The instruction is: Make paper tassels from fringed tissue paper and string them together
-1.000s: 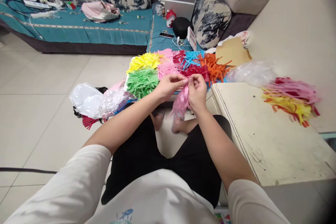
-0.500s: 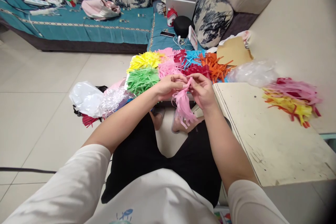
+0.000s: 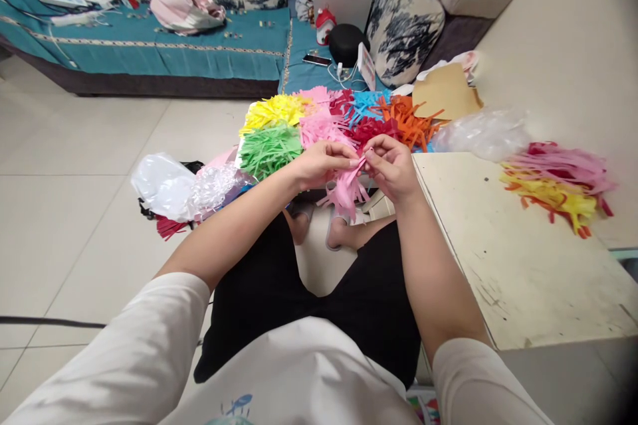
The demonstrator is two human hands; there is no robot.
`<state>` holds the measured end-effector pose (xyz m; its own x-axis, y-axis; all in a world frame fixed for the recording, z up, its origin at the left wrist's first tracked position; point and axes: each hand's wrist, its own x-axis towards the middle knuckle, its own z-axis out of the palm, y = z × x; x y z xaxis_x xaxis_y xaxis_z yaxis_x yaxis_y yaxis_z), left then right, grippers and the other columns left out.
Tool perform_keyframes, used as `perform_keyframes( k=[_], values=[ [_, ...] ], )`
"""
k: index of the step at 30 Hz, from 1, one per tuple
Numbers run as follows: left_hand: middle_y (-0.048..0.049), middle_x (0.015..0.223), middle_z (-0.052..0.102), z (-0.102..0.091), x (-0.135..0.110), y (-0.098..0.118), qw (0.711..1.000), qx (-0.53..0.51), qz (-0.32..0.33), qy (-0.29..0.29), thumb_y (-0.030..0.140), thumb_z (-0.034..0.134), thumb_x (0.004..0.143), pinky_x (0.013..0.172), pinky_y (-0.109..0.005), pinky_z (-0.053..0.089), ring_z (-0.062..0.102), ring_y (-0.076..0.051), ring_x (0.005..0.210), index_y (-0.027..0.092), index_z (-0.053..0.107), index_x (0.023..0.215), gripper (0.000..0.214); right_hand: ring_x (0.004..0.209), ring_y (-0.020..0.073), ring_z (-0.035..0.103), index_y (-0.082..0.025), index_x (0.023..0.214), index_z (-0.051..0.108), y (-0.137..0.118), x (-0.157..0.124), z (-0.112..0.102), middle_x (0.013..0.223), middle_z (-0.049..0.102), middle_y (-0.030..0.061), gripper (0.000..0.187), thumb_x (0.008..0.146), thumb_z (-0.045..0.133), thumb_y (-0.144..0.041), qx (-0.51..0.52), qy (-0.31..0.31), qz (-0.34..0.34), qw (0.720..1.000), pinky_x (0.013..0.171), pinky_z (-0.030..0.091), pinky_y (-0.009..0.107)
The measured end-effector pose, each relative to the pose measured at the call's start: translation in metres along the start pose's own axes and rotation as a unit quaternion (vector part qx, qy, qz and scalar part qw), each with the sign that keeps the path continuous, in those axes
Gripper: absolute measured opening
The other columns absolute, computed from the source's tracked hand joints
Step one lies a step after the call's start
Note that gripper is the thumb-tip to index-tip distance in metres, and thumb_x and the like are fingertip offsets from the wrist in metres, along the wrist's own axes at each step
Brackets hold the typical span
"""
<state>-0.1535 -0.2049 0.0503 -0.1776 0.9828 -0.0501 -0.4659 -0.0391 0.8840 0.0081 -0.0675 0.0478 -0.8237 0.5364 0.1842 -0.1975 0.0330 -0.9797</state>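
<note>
My left hand [image 3: 321, 164] and my right hand [image 3: 393, 165] meet in front of me, both pinching the top of a pink fringed paper piece [image 3: 345, 191]. Its cut strips hang down and fan out below my fingers, above my knees. Just beyond my hands lies a spread of fringed paper piles: green [image 3: 269, 150], yellow [image 3: 276, 111], pink [image 3: 321, 126], red [image 3: 373, 129], blue [image 3: 366, 103] and orange [image 3: 409, 118].
A worn cream table [image 3: 513, 259] stands at my right, with a heap of pink, yellow and red fringed pieces [image 3: 558, 186] and a clear plastic bag [image 3: 481, 134] at its far end. Plastic bags [image 3: 169, 187] lie on the tiled floor at left. A teal-covered sofa [image 3: 149, 53] runs along the back.
The pink piece's strips first hung straight, then swung right, and now fan out shorter under my fingers. My right hand has shifted slightly right and turned. The view has tilted a little.
</note>
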Motion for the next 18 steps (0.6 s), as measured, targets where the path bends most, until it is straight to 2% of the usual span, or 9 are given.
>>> perform_keyframes(
  k=[4, 7, 12, 18],
  values=[
    [-0.0012, 0.070, 0.074, -0.0004, -0.0017, 0.0003, 1.000, -0.005, -0.024, -0.001, 0.018, 0.109, 0.079, 0.070, -0.025, 0.055, 0.067, -0.010, 0.061, 0.012, 0.081, 0.078, 0.028, 0.072, 0.0168, 0.060, -0.030, 0.096, 0.067, 0.0031, 0.0009, -0.0047, 0.080, 0.060, -0.0028, 0.065, 0.071, 0.111, -0.072, 0.003, -0.004, -0.007, 1.000, 0.065, 0.053, 0.031],
    [0.0001, 0.065, 0.068, -0.0016, -0.0024, -0.0014, 1.000, -0.013, -0.028, -0.005, 0.020, 0.108, 0.082, 0.063, -0.023, 0.049, 0.061, -0.008, 0.057, 0.011, 0.080, 0.075, 0.030, 0.071, 0.0170, 0.058, -0.030, 0.093, 0.066, 0.0014, 0.0008, -0.0066, 0.079, 0.060, -0.0022, 0.070, 0.068, 0.110, -0.078, -0.024, 0.012, -0.019, 0.999, 0.062, 0.050, 0.031],
    [-0.0020, 0.069, 0.070, -0.0023, -0.0020, -0.0048, 0.999, 0.001, -0.033, -0.019, 0.020, 0.105, 0.085, 0.064, -0.023, 0.049, 0.062, -0.009, 0.059, 0.011, 0.080, 0.079, 0.027, 0.066, 0.0165, 0.052, -0.030, 0.088, 0.065, -0.0016, 0.0004, -0.0070, 0.076, 0.060, -0.0016, 0.071, 0.068, 0.108, -0.083, -0.053, 0.006, -0.032, 0.998, 0.059, 0.046, 0.032],
    [-0.0024, 0.081, 0.079, -0.0002, -0.0032, -0.0041, 0.999, -0.019, -0.014, -0.030, 0.015, 0.107, 0.077, 0.069, -0.024, 0.053, 0.069, -0.011, 0.066, 0.013, 0.081, 0.091, 0.030, 0.067, 0.0166, 0.053, -0.030, 0.087, 0.062, -0.0026, -0.0010, -0.0088, 0.078, 0.059, -0.0018, 0.072, 0.067, 0.108, -0.082, -0.056, -0.009, -0.019, 0.998, 0.058, 0.047, 0.032]
  ],
)
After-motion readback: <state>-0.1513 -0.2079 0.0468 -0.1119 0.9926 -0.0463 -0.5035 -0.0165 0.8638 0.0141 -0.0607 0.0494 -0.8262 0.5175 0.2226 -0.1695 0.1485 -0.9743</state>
